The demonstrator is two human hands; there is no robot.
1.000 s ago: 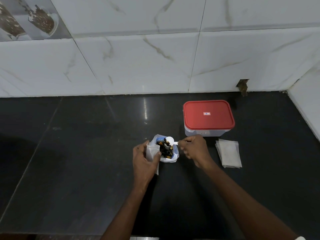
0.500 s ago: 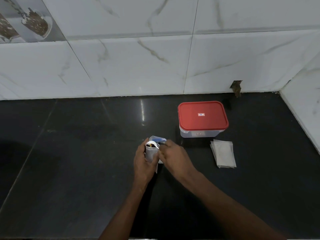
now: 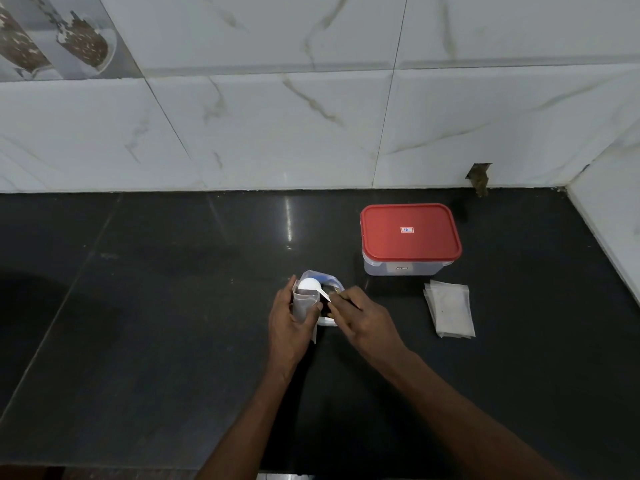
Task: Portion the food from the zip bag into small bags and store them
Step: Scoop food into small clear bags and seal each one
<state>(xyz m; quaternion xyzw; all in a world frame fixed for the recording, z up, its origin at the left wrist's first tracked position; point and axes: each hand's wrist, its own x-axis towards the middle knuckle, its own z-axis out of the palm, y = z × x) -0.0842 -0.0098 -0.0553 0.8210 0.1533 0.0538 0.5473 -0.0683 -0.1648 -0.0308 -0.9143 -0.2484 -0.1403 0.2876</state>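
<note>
A glossy black stone counter (image 3: 138,306) met a back wall (image 3: 277,133) of white marble-look tiles with grey veins. A patterned tile (image 3: 52,36) sat at upper left, a chipped hole (image 3: 479,174) at the wall's foot, a side wall (image 3: 616,220) at right, and a light streak (image 3: 288,220) gleamed on the stone

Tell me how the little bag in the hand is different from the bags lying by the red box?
The held bag stands upright and open in the left hand; the spare bags lie flat on the counter. The held bag has dark food inside; the spare bags look empty. Both are small and see-through.
</note>
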